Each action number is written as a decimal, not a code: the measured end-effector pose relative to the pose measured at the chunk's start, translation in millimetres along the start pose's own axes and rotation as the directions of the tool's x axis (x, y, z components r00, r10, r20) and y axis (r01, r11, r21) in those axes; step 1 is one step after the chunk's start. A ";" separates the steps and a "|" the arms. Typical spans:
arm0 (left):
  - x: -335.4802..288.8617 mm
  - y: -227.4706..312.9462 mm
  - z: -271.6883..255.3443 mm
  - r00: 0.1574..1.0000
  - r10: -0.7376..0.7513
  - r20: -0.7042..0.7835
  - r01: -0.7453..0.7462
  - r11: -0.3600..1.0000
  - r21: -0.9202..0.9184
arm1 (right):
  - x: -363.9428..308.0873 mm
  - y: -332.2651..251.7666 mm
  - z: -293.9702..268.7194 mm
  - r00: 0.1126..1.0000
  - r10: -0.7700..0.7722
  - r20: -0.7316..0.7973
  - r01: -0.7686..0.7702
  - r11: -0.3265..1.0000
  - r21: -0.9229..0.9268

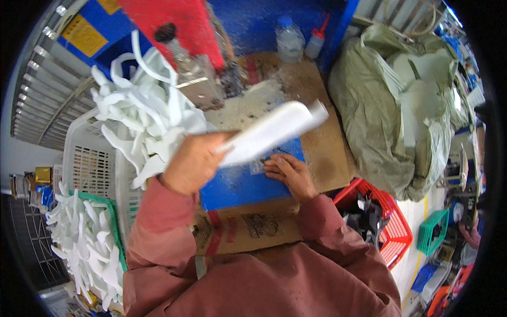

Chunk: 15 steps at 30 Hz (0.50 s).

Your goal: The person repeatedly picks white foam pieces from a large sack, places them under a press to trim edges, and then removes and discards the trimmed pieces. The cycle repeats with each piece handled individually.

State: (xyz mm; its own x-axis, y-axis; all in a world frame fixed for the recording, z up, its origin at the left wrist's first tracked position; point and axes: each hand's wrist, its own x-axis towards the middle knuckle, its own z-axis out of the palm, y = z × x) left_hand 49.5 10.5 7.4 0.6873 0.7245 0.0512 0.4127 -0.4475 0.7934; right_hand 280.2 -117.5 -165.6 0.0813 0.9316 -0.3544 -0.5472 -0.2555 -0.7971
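Note:
My left hand [193, 161] grips one end of a white foam-like piece [272, 132], long and flat, smeared by motion. The piece slants up to the right above a blue board [232, 188]. Below its far end, my right hand [293, 174] is low over the board's right side, fingers drawn together. Something small and dark shows at those fingertips, too unclear to name. Just beyond my left hand, a metal machine part [199, 87] hangs beneath a red machine body [174, 26].
A white basket [91, 138] overflows with white curved strips [153, 105]; more strips [90, 238] fill a green-rimmed basket. At right stand a grey-green sack [364, 100] and a red basket [398, 232] with dark scraps. A clear bottle [290, 42] stands at the back on cardboard [330, 158].

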 end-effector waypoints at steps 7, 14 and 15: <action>-68.9 19.4 11.3 0.981 0.160 0.106 -0.163 0.986 0.025 | -15.8 -28.7 -5.3 0.949 -0.152 0.276 0.180 0.981 -0.079; -153.6 72.6 -102.6 0.987 -0.057 -0.150 0.061 0.998 0.022 | -24.2 -52.4 17.6 0.990 0.090 0.108 -0.078 0.991 -0.105; -161.7 80.3 -113.0 0.963 -0.003 -0.270 0.050 0.985 0.168 | -26.7 -55.1 22.9 0.981 0.117 0.156 -0.090 0.982 -0.168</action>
State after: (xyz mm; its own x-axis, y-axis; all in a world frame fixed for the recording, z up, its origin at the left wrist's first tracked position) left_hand -96.1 -83.3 131.4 0.4996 0.8402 0.2108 0.5407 -0.4927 0.6818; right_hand 289.1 -122.4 -101.0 -0.1138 0.9242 -0.3645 -0.4043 -0.3782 -0.8328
